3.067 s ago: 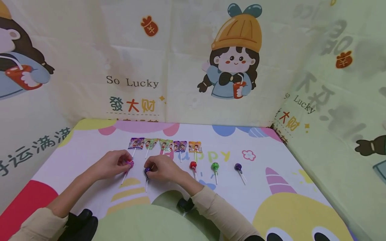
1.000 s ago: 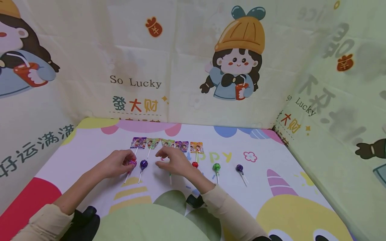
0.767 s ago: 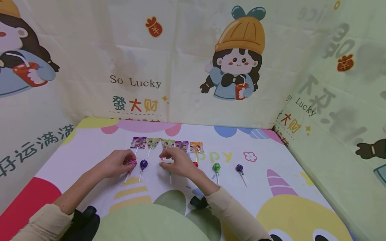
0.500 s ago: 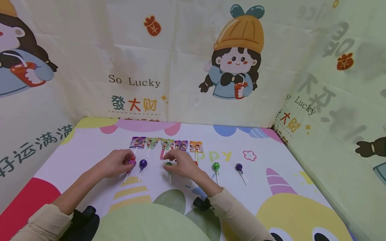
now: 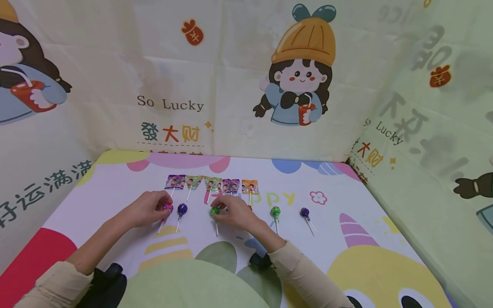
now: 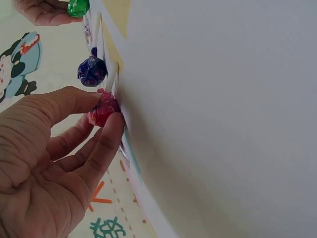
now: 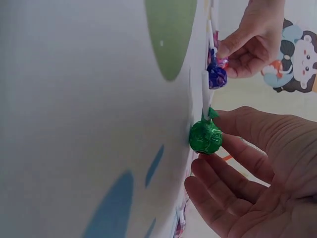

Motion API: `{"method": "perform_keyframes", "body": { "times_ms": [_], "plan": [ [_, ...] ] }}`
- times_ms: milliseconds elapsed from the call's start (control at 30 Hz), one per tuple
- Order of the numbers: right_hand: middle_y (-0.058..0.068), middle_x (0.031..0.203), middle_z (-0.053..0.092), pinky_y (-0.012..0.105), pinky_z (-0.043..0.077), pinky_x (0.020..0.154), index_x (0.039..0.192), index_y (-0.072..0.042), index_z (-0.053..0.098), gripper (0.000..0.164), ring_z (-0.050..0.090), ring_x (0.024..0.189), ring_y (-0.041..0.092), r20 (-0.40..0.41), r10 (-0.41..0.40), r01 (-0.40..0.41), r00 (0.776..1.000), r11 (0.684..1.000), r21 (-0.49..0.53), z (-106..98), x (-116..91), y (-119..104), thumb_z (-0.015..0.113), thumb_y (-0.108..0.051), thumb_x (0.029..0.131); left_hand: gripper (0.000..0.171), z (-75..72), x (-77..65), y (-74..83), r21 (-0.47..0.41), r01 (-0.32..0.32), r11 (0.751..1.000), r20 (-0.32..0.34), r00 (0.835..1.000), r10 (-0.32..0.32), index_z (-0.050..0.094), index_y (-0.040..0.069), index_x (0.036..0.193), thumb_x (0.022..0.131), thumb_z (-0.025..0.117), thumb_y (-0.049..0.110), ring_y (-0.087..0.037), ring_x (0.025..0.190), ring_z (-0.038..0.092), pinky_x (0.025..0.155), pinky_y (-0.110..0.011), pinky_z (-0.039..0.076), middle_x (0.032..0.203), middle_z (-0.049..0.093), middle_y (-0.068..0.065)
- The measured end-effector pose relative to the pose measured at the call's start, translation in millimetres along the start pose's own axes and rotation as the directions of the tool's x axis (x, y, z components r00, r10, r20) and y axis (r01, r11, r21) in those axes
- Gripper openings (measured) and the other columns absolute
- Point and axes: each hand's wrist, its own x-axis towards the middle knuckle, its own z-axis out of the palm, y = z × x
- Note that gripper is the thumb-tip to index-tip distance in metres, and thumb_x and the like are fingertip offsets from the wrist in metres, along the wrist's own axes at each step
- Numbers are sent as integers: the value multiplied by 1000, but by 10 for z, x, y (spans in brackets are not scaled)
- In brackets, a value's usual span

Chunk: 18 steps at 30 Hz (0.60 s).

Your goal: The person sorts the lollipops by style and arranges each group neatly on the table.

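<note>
My left hand (image 5: pixel 148 209) pinches a pink lollipop (image 6: pixel 105 108) by its wrapped ball, low over the white tabletop. Thumb and fingertips of my right hand (image 5: pixel 236 211) are around the ball of a green lollipop (image 7: pixel 206 136), its stick pointing toward me. Between the two hands lies a purple lollipop (image 5: pixel 182 209), not held. A red lollipop (image 5: pixel 250 208) is almost wholly hidden behind the right hand. Farther right lie a second green lollipop (image 5: pixel 275 212) and another purple lollipop (image 5: pixel 305 212).
Behind the hands, several flat-wrapped lollipops (image 5: pixel 212 184) form a row, ending with an orange one (image 5: pixel 250 187) on the right. The printed table (image 5: pixel 308 179) meets a cartoon-patterned cloth wall (image 5: pixel 239 85) at the back and sides.
My right hand has left the purple lollipop, which now lies nearer the pink one, and shifted right onto the green lollipop. My left hand stays at the pink lollipop.
</note>
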Motion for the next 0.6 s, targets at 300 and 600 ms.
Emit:
{"method": "perform_keyframes", "body": {
  "times_ms": [300, 600],
  "plan": [
    [4, 106, 73, 24, 54, 84, 114, -6, 71, 24, 67, 95, 16, 12, 1, -2, 1000, 1000, 18, 8, 7, 14, 76, -10, 91, 24, -5, -1, 1, 2, -2, 1000, 1, 1000, 2, 64, -1, 106, 88, 76, 9, -19, 79, 53, 71, -31, 54, 87, 62, -3],
    [4, 103, 73, 22, 54, 81, 113, -6, 72, 23, 66, 92, 15, 9, -6, 6, 1000, 1000, 24, 10, 25, 31, 77, -10, 90, 24, -8, -1, 9, 3, 1, 1000, -1, 1000, -1, 64, -1, 106, 88, 76, 8, -19, 79, 53, 71, -30, 53, 87, 62, -3]
  ]
}}
